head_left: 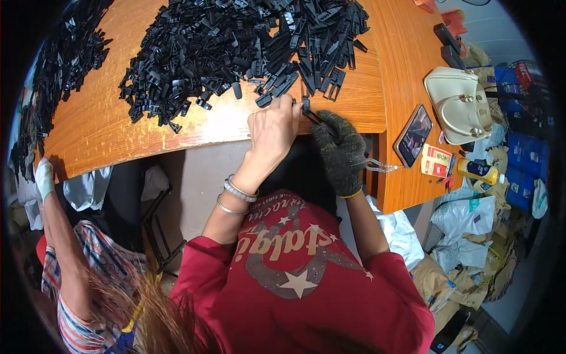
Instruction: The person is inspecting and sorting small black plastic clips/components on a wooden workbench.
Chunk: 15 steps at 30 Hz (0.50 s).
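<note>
A big heap of small black plastic clip parts (200, 53) covers the table in front of me. At the table's near edge my bare left hand (273, 125), with two bracelets at the wrist, is closed with its fingertips against a black plastic clip part (306, 105). My right hand (339, 150) wears a dark knitted glove and grips the same part from the right, its fingers curled round the lower end. The fingers hide much of the part. A few longer black pieces (334, 84) lie just beyond my hands.
On the right side table (407, 76) lie a phone (414, 135), a cream handbag (457, 106), a red-and-white packet (436, 160) and a yellow bottle (480, 171). A co-worker's gloved hand (45, 178) is at the left, beside another black heap (68, 59). Bags and cardboard crowd the right floor.
</note>
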Available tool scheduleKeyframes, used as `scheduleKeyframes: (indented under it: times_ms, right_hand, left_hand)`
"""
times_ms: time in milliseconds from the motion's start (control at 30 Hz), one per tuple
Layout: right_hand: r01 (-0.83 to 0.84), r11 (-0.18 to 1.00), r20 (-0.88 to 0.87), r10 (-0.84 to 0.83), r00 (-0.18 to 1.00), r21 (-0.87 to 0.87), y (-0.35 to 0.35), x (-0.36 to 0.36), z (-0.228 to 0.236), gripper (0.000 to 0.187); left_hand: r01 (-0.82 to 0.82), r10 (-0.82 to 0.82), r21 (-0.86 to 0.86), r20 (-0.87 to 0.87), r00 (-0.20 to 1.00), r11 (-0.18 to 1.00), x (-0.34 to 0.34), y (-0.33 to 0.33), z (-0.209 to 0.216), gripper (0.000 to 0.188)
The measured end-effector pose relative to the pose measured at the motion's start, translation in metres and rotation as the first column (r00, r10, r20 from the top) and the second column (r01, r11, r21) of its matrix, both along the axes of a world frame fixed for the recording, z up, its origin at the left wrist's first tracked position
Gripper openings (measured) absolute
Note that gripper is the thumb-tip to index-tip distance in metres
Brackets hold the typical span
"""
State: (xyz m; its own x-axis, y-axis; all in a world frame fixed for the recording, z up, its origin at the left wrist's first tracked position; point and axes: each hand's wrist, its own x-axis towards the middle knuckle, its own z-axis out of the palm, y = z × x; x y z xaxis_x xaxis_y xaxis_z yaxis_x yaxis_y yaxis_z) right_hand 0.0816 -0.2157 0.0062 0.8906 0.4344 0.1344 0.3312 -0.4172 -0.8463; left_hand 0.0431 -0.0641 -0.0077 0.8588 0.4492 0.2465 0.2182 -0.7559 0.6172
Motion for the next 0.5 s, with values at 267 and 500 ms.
scheduleKeyframes:
  times_ms: [267, 500]
  right_hand:
    - [-0.009, 0.974, 0.184, 0.052, 0.981, -0.227, -0.011, 0.007, 0.004, 0.028]
    - [-0.224, 0.912, 0.208, 0.307, 0.929, -0.344, -0.01, 0.025, 0.028, 0.025]
  left_hand:
    - [0.094, -0.094, -0.058, 0.014, 0.995, 0.994, -0.008, 0.006, 0.008, 0.014]
    - [0.305, -0.256, -0.312, 0.189, 0.948, 0.9, -0.02, 0.022, 0.001, 0.019]
